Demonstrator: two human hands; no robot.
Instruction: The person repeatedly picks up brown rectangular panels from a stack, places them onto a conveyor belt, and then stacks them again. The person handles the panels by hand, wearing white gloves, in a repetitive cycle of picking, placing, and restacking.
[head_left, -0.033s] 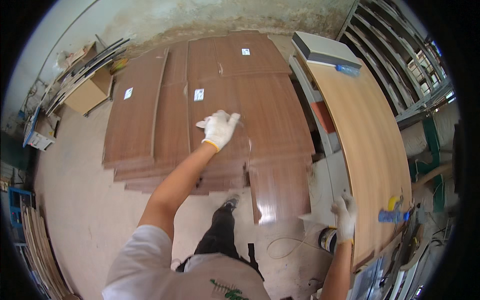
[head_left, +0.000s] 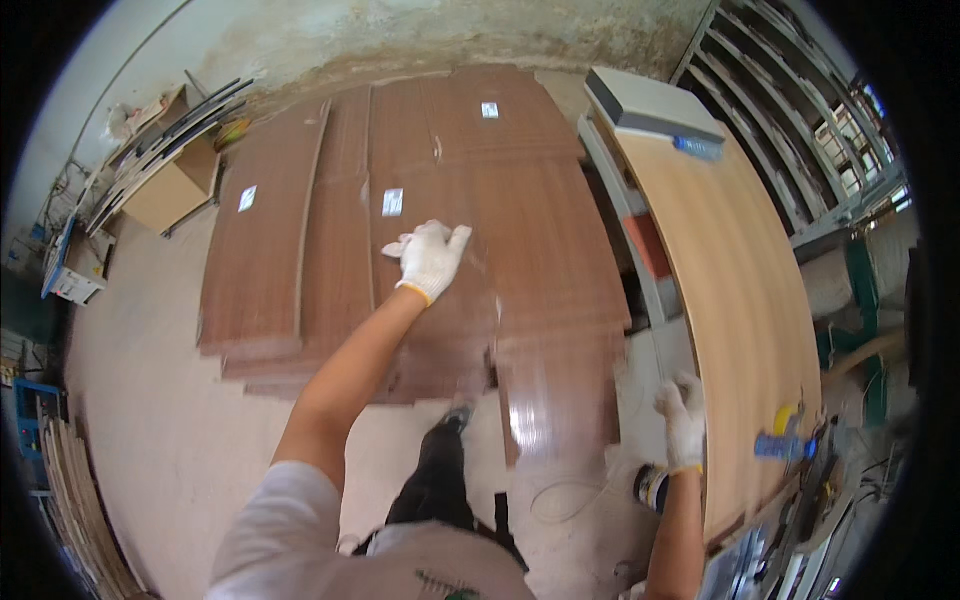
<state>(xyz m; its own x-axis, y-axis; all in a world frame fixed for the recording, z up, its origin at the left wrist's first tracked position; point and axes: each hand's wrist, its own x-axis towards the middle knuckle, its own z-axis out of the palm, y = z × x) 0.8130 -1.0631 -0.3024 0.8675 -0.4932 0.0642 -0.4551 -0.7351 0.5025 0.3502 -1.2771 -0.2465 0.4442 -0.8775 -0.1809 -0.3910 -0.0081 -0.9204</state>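
My left hand [head_left: 432, 262], in a white knitted glove with a yellow cuff, is over the brown wood-grain panels [head_left: 540, 225] with its fingers spread. It holds nothing; I cannot tell whether it presses on the surface. The panels lie in overlapping stacks, and a few carry small white labels [head_left: 393, 202]. Beside the left edge of a long light-wood board [head_left: 740, 320] hangs my right hand [head_left: 683, 425], gloved the same way. Its fingers are loosely bent and apart, slightly blurred, with nothing visible in them.
A grey-white box-shaped piece [head_left: 655, 105] and a blue plastic bottle [head_left: 697, 149] lie at the board's far end. Another bottle [head_left: 780, 447] and a yellow tape roll [head_left: 786, 418] are near its right edge. A bucket [head_left: 652, 487] stands below my right hand. Metal racking [head_left: 790, 110] rises behind.
The view has shifted slightly, and the panels sit a little further left and lower in it. My right hand is slightly further left; my left hand keeps its spread pose over the panels.
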